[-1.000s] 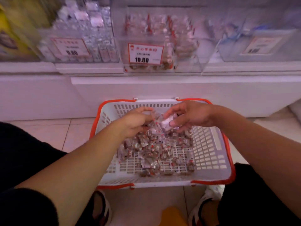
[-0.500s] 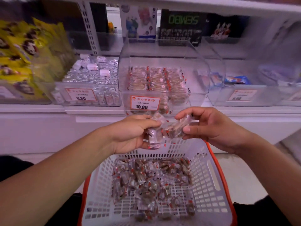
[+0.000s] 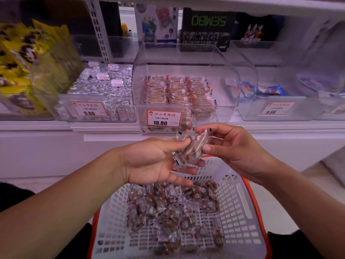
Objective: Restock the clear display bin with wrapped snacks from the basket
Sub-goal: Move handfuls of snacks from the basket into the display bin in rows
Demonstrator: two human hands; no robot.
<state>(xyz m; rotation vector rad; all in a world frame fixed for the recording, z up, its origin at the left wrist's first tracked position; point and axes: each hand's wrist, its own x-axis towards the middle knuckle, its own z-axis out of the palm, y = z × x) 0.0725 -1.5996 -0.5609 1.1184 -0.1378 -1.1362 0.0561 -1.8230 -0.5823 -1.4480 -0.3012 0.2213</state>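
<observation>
Wrapped snacks [image 3: 192,148]: pinched by left hand [image 3: 156,161] and right hand [image 3: 233,146] fingers. Beyond fingertips: bin [image 3: 186,71], tag [image 3: 164,118] "10.80". Below: basket [image 3: 240,212].

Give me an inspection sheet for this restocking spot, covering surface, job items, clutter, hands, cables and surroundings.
Surface: white shop shelf, bins in a row along it.
Job's things: clear plastic display bin with the 10.80 price tag, partly filled with neat rows; white slotted basket with orange rim below, holding a loose pile of wrapped snacks.
Clutter: nothing seen.
Grippers: left hand and right hand together hold a small bunch of wrapped snacks above the basket, in front of the bin.
Cables: nothing seen.
Surroundings: bin of silver-wrapped sweets to the left, yellow bags beyond; boxed goods behind.
</observation>
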